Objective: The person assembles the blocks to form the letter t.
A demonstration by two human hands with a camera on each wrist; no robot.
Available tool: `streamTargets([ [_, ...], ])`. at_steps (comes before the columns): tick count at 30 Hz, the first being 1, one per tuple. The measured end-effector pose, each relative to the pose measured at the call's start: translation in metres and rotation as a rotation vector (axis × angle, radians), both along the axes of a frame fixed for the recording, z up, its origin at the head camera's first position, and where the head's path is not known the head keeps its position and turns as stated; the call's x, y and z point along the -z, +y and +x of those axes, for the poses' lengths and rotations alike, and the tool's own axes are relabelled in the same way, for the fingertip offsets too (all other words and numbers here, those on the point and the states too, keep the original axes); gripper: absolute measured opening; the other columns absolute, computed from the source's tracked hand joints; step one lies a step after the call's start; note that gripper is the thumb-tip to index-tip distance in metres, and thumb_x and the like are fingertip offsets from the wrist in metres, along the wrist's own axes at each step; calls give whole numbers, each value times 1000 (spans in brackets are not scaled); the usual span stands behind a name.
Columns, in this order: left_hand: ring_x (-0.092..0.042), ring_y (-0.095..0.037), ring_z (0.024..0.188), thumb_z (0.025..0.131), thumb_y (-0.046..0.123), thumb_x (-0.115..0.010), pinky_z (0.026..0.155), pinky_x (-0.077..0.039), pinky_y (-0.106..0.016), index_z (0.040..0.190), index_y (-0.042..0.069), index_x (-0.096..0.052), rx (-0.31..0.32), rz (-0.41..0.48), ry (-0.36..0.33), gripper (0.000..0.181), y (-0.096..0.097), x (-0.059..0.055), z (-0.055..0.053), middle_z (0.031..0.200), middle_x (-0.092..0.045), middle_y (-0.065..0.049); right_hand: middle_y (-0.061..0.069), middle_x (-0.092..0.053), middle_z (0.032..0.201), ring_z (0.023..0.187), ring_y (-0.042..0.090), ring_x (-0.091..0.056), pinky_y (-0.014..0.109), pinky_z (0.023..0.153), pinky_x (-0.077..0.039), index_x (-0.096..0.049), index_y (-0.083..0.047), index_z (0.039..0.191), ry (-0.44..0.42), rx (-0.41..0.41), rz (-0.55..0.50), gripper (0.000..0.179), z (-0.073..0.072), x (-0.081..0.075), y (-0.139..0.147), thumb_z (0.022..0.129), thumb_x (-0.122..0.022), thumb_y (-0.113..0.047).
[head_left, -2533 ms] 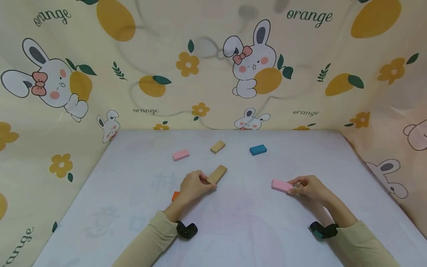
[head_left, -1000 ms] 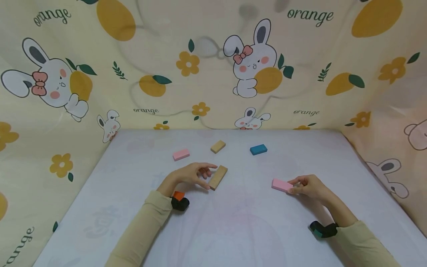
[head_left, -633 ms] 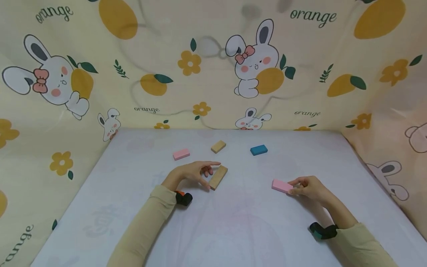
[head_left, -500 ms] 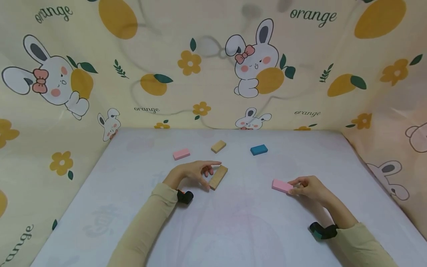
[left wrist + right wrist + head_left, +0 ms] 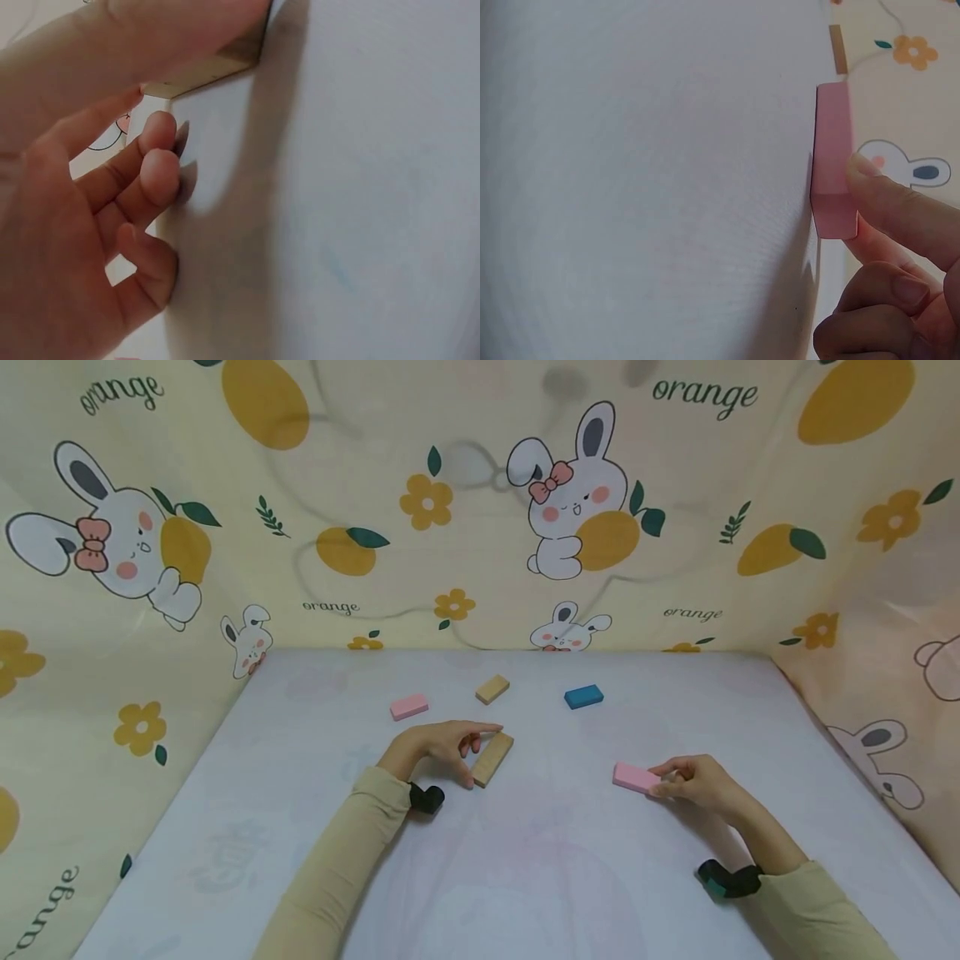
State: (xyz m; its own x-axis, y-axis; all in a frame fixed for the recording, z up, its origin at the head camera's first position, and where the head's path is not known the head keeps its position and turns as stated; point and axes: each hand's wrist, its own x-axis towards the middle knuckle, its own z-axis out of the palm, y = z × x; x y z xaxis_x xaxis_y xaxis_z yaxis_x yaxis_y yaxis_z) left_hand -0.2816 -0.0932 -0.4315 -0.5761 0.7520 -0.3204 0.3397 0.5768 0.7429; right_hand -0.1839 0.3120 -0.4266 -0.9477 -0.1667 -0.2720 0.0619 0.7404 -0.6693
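Note:
In the head view, my left hand (image 5: 444,745) spans a long wooden block (image 5: 493,760) lying on the table. Its straight index finger reaches past the block's far end and the thumb is at the near end. The left wrist view shows the thumb (image 5: 135,49) overlapping the wooden block (image 5: 217,71), the other fingers loosely bent over the tabletop. Farther right, my right hand (image 5: 697,779) pinches the right end of a pink block (image 5: 633,777), low at the table. In the right wrist view, thumb and finger grip this pink block (image 5: 834,150).
A row of blocks lies farther back: a pink block (image 5: 408,707), a shorter wooden block (image 5: 492,689) and a blue block (image 5: 583,697). A patterned cloth (image 5: 465,510) with rabbits and oranges rises behind the white table (image 5: 540,868).
My left hand let go of the long wooden block's near end, then stretched its index finger along to the far end. The orange block is now hidden by the left wrist. The right hand stayed still.

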Motion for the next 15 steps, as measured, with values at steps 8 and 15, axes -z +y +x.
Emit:
streamTargets([
  [8, -40, -10, 74, 70, 9, -85, 66, -34, -18, 148, 12, -36, 3, -26, 36, 92, 1, -1, -1, 92, -47, -4, 1, -38, 70, 78, 16, -38, 27, 62, -31, -64, 4, 118, -16, 12, 1, 46, 0, 0, 0, 85, -73, -26],
  [15, -40, -10, 76, 69, 10, -85, 69, -34, -18, 146, 11, -38, -10, -4, 41, 90, 0, 1, 0, 92, -47, -4, 3, -38, 74, 83, 18, -38, 29, 63, -30, -63, 3, 119, -34, 29, 16, 48, -1, 0, 1, 85, -72, -28],
])
